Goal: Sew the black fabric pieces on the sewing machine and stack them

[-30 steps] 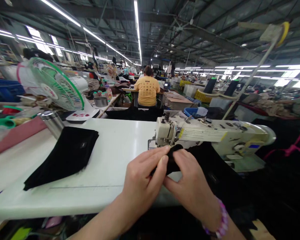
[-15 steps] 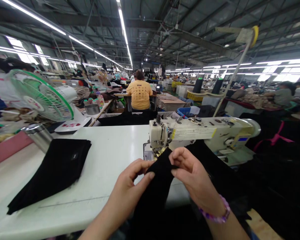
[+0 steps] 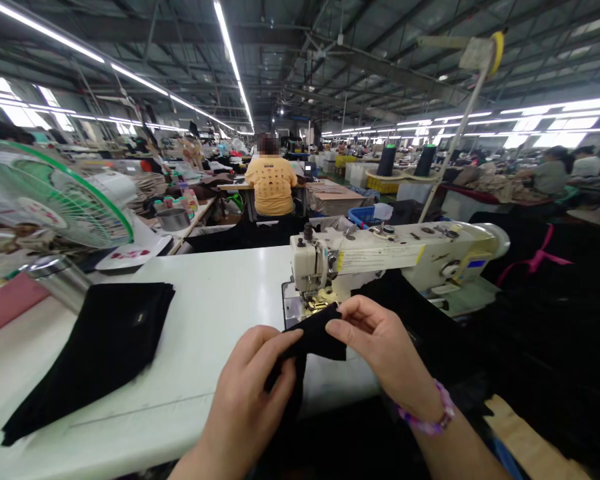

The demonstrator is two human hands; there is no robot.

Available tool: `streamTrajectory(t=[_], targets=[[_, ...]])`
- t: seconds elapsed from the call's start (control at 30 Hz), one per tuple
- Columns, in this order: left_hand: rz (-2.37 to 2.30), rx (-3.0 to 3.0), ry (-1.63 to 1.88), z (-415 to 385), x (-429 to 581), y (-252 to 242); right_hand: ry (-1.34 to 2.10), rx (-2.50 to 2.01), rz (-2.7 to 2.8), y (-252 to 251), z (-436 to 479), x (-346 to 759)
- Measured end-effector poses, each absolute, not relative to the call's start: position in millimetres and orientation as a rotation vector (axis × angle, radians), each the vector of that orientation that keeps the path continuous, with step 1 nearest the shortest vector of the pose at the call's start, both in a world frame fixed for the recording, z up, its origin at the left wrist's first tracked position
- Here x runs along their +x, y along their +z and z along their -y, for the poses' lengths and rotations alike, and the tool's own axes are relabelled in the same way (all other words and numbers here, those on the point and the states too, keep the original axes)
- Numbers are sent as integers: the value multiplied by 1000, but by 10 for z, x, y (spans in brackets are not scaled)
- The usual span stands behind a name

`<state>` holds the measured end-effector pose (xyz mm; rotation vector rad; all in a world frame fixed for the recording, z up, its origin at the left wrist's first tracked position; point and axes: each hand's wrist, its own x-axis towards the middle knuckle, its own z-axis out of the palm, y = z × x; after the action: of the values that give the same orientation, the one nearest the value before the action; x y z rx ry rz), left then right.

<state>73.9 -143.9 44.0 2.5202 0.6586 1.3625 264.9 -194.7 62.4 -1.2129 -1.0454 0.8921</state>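
Note:
A piece of black fabric (image 3: 313, 335) is stretched between my two hands, just in front of the sewing machine (image 3: 380, 250). My left hand (image 3: 257, 377) grips its left end, thumb below and fingers on top. At its upper right corner, my right hand (image 3: 380, 340) pinches the edge between thumb and fingers; a beaded bracelet circles that wrist. The fabric's upper edge lies close to the presser foot (image 3: 320, 305); whether it touches cannot be made out. Part of the cloth hangs below my left hand toward my lap.
A stack of black fabric pieces (image 3: 90, 353) lies on the white table (image 3: 215, 287) at left. Behind it are a steel flask (image 3: 60, 280) and a green-rimmed fan (image 3: 55, 200). More black cloth (image 3: 405, 300) lies right of the needle. A person in yellow (image 3: 271, 183) sits ahead.
The fabric, which hung lengthwise, is now turned with a short folded-looking edge spread sideways between my hands. My left hand has rolled over and dropped slightly; the view shifted a little right.

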Motion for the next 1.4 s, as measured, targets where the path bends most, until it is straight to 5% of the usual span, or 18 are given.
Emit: streamTrajectory(t=[0.9,1.03,1.17,1.4], targets=[[-754,2291,1576,1425,997,784,579,-1223,1545,720,1977,2614],[-884,2128,1491,1388,892,838,196,-1162,1933,762,1973,2803],[-1113,2071,1757,1349,813,820,-223,-1180,1869,781,1975,2931],[-1217,2135,2076,1328,841,744,283,-1192,1566,733,2045,2883]])
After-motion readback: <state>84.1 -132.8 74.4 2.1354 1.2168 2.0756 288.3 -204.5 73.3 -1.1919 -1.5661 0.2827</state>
